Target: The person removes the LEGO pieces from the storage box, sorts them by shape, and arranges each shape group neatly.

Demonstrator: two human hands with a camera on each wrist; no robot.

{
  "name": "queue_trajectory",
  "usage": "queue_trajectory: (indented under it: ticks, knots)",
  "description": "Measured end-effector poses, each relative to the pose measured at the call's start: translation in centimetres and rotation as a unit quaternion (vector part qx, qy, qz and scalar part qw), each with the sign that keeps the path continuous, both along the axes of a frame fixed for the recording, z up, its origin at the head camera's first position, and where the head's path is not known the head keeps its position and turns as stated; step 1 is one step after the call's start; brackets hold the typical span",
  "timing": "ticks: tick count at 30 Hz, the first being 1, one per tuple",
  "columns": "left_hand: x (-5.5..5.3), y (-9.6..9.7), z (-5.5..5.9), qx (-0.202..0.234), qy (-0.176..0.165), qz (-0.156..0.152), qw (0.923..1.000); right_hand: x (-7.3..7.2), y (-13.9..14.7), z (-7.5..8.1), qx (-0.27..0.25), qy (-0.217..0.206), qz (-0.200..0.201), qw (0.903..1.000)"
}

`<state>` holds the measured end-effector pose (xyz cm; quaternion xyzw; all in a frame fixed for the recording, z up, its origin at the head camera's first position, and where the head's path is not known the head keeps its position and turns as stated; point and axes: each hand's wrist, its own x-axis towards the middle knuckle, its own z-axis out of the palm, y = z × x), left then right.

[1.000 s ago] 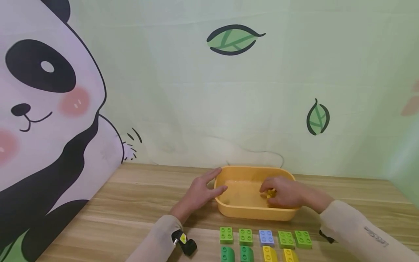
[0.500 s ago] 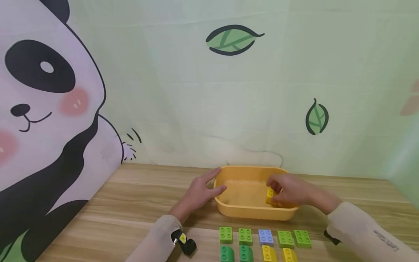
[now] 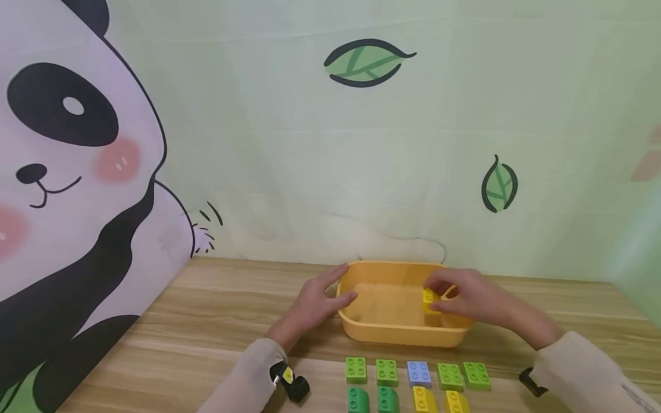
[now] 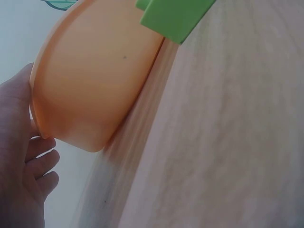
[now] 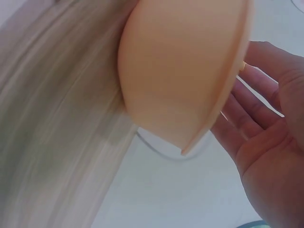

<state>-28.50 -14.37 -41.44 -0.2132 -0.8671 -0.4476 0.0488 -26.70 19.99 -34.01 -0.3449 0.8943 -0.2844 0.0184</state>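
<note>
A yellow toy building block (image 3: 428,300) is pinched between the thumb and fingers of my right hand (image 3: 472,295), raised over the right part of the yellow plastic basin (image 3: 403,335). Only an edge of that block shows past the rim in the right wrist view. At the basin's left end, my left hand (image 3: 310,304) holds the rim, thumb over the edge and index finger at the back corner. In the left wrist view its other fingers (image 4: 42,164) are bent beyond the rim.
In front of the basin lie two rows of blocks: several light green blocks (image 3: 387,373) with a blue block (image 3: 419,374), then two dark green curved blocks (image 3: 358,400) and two yellow curved blocks (image 3: 424,400). A printed cloth (image 3: 289,143) hangs behind the wooden table (image 3: 206,321).
My right hand has lifted the yellow block from low in the basin and drawn slightly back to the right, so the block now shows. The left hand has stayed on the rim.
</note>
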Motion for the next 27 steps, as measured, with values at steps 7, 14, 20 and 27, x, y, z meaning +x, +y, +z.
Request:
queue_trajectory:
  ticks: [7, 14, 20, 27]
  knots:
    - [0.0, 0.1, -0.1, 0.002, 0.003, 0.001, 1.0000, 1.6, 0.8, 0.4, -0.025, 0.038, -0.010, 0.9989]
    - [0.0, 0.1, -0.1, 0.001, 0.000, 0.004, 1.0000, 3.4, 1.5, 1.0, -0.038, 0.071, -0.033, 0.9962]
    - [0.1, 0.1, 0.0, -0.002, -0.004, 0.006, 1.0000, 5.1, 2.3, 1.1, -0.051, 0.093, -0.037, 0.9937]
    - [0.1, 0.1, 0.0, -0.009, -0.003, 0.008, 0.9999, 7.5, 3.2, 0.8, -0.041, 0.089, -0.074, 0.9924]
